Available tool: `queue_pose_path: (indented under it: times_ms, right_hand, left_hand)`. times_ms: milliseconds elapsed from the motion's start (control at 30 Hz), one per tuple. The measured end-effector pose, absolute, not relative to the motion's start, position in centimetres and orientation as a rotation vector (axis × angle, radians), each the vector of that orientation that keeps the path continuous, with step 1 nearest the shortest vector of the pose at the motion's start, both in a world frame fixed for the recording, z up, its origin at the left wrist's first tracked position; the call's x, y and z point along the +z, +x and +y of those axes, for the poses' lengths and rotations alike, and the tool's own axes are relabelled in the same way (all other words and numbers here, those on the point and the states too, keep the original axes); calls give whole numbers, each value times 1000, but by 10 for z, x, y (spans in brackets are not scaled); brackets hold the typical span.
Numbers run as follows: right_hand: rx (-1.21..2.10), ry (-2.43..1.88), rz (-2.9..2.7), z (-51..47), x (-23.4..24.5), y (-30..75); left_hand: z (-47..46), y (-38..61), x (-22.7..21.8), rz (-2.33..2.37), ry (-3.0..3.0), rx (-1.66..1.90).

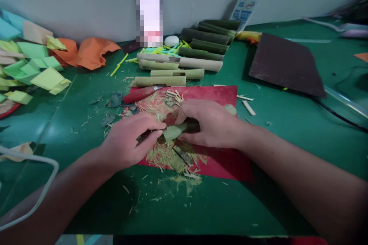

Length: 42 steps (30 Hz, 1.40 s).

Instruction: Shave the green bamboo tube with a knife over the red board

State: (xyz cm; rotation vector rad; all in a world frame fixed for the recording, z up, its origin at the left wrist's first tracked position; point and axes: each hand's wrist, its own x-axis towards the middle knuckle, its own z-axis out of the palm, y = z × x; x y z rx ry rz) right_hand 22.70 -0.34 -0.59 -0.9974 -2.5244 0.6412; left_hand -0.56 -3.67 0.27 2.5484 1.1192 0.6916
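Observation:
My right hand [211, 122] is wrapped round a short piece of green bamboo tube [174, 131], which lies low over a red sheet [221, 160]. At the tube's left end, my left hand [129, 138] pinches a thin dark strip [143, 136] between thumb and forefinger; what it is made of is hard to tell. Bamboo shavings [162, 155] and bits of dark peel are strewn under both hands. A red-handled tool [140, 94] rests at the sheet's back left edge, its far end partly covered.
Behind the sheet lie several cut bamboo tubes [161, 80], pale and dark green. A lit phone [149, 15] leans on the wall beside a drink carton [245, 7]. Folded sticky notes [31, 65] and orange paper [92, 53] are left; a dark board [287, 65] is right.

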Motion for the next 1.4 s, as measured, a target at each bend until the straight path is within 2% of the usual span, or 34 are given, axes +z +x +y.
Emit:
queue_pose_path:
  times_ms: [233, 467, 833, 1400]
  right_hand:
    - [618, -989, -2537, -5, -6, 227]
    - [613, -996, -2539, -5, -6, 226]
    - [630, -963, -2559, -4, -5, 227]
    - [626, -960, -2543, -5, -6, 227]
  left_hand:
    - [-39, -1, 1, 1397, 2061, 736]
    - [-36, 0, 3, 1394, 1643, 761]
    - [-38, 1, 1, 1431, 2038, 793]
    - [-45, 9, 5, 1474, 2210, 733]
